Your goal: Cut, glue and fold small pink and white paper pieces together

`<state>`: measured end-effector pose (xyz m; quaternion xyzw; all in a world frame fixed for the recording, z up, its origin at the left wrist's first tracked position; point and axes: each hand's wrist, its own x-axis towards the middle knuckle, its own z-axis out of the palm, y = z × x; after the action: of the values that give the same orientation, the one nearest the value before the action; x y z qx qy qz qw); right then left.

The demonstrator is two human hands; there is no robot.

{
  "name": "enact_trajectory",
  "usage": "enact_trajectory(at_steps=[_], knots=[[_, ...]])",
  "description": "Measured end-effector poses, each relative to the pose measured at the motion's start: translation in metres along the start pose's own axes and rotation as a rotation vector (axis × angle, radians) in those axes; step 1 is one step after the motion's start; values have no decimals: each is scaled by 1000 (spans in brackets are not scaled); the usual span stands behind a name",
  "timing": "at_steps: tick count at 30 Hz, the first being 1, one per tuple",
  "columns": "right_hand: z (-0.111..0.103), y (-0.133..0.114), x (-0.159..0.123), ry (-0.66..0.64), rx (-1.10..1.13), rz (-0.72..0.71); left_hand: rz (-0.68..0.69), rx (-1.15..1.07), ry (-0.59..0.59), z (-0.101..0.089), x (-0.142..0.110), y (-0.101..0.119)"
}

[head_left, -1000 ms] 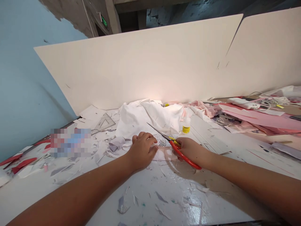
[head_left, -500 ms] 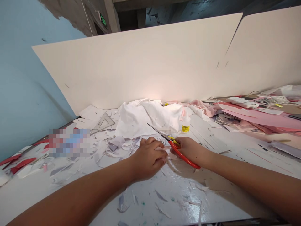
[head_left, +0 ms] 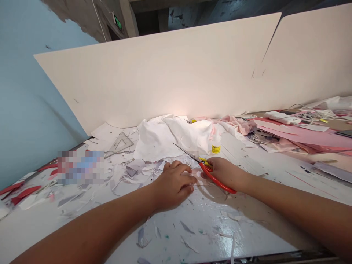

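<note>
Your right hand (head_left: 224,173) is closed around the red-handled scissors (head_left: 217,180), tips pointing away from you. Your left hand (head_left: 174,185), fingers loosely curved, presses a pale paper scrap (head_left: 195,175) just beside the scissors; pin it flat and steady while cutting.

A cream partition board along a white work table, under rough concrete

A tall cream board partition (head_left: 170,77) stands along the far edge of the white-topped work table (head_left: 35,223), with a dark diagonal seam (head_left: 271,36) between two panels and a soft pale glow of light (head_left: 178,106) low on its face. To its left runs a pale blue painted wall (head_left: 33,91), its paint ending in a ragged line against bare grey concrete (head_left: 79,14). Above the board, a lit green exit sign (head_left: 118,22) hangs beside a dark doorway (head_left: 147,22).
</note>
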<state>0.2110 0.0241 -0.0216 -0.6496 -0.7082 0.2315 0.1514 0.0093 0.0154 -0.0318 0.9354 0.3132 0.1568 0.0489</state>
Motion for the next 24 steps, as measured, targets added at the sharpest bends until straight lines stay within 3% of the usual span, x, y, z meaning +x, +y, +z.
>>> enact_trajectory(at_steps=[11, 18, 24], knots=[[8, 4, 9, 47, -55, 15, -43, -14, 28, 0, -1, 1], [4, 2, 5, -32, 11, 26, -240, -279, 121, 2, 1, -9], [7, 1, 8, 9, -58, 31, -205, -274, 128, 6, 2, -13]])
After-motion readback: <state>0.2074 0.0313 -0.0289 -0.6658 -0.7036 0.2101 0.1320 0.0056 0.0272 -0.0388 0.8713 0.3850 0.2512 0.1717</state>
